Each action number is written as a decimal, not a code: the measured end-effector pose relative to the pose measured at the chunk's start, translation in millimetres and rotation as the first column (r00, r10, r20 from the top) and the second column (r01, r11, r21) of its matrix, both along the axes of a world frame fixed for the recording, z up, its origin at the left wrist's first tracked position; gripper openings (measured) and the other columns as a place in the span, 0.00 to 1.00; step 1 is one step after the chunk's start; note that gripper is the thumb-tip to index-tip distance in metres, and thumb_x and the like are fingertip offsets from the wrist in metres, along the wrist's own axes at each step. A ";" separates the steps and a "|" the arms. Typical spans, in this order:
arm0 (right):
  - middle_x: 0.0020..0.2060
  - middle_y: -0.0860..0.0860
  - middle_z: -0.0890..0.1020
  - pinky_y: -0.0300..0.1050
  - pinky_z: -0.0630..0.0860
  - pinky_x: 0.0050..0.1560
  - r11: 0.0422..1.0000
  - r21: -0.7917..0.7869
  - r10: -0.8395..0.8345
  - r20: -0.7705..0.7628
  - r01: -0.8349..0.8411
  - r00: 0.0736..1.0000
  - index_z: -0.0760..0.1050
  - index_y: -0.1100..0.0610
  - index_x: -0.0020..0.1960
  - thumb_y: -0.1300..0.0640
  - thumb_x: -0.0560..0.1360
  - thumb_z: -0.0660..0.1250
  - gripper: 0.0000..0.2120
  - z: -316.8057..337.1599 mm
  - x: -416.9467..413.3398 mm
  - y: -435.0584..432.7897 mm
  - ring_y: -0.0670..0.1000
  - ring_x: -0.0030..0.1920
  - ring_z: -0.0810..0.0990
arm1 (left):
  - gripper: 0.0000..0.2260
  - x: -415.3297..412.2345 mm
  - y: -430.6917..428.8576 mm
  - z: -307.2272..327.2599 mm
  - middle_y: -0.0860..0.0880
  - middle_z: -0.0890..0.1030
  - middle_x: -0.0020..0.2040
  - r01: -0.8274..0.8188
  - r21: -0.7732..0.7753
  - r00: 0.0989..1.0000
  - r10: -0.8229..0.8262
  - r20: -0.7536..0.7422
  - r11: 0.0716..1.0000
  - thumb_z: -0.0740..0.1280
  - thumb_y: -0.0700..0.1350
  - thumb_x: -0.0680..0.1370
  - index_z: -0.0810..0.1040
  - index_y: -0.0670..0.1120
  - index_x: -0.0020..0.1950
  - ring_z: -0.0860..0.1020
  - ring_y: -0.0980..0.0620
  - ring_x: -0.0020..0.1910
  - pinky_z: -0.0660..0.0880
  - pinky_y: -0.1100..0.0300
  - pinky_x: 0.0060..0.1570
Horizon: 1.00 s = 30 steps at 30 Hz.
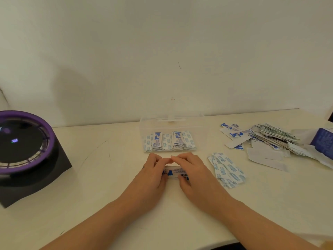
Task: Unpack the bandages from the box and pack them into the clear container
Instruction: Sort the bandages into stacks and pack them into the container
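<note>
A small stack of wrapped bandages (174,172) lies on the table between my hands. My left hand (154,171) grips its left end and my right hand (191,171) grips its right end, fingers curled over the top. Just behind them stands the clear container (144,123), lid open, with several white-and-blue bandages (169,142) standing in rows inside. A fanned pile of bandages (226,169) lies to the right of my right hand. A bigger loose heap of bandages (261,137) spreads at the back right beside the purple box (323,141).
A black device with a purple ring (25,147) sits at the left edge of the table. The white wall stands close behind the container. The table's front edge runs below my forearms.
</note>
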State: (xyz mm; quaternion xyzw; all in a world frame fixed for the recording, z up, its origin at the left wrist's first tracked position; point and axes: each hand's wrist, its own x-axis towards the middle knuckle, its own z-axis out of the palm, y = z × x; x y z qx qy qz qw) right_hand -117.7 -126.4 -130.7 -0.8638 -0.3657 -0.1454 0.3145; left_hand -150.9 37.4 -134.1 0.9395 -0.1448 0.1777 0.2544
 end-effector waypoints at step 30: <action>0.56 0.48 0.68 0.41 0.56 0.49 0.942 -0.310 -0.099 0.102 0.126 0.990 0.60 0.50 0.70 0.54 0.77 0.44 0.22 1.6 -1.0 5.4 0.51 0.55 0.65 | 0.27 0.8 -8.8 -2.1 0.51 0.63 0.67 -0.034 0.201 0.998 0.044 -0.046 0.979 0.52 0.40 0.81 0.44 0.48 0.77 0.62 0.51 0.63 0.62 0.64 0.61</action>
